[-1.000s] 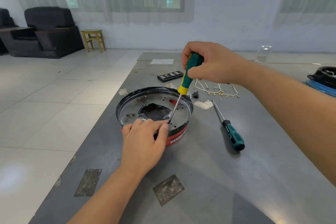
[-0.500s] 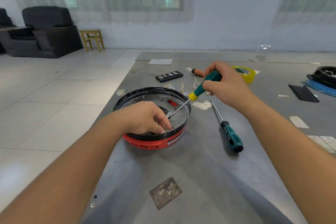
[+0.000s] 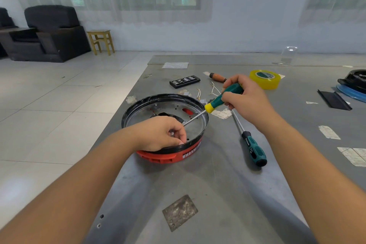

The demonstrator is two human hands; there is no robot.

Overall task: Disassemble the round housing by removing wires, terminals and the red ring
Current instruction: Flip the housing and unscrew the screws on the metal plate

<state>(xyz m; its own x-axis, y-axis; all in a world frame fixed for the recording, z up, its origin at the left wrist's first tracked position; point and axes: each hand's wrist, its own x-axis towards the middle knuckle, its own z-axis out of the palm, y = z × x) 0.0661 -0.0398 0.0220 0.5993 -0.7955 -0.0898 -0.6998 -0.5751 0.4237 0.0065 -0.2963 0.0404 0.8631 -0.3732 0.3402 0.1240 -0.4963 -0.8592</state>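
The round housing [image 3: 198, 103] has a black rim and a metal floor, and sits on its red ring [image 3: 164, 157] on the grey table. My left hand [image 3: 160, 134] reaches over the near rim into the housing, fingers curled, pinching a small grey metal piece. My right hand [image 3: 247, 101] grips a green and yellow screwdriver [image 3: 223, 98] held low; its shaft slants across the housing with the tip at my left fingers. Loose wires with terminals [image 3: 213, 89] lie behind the housing.
A second green screwdriver [image 3: 253, 148] lies right of the housing. Behind are a black bit case [image 3: 185, 81], an orange-handled tool [image 3: 217, 76] and a yellow tape roll [image 3: 265, 79]. A black strip [image 3: 334, 102] lies far right. The table edge runs just left of the housing.
My left hand moved from the near rim into the housing. My right hand dropped, tilting the screwdriver from steep to nearly flat. Little has shifted in the last half second.
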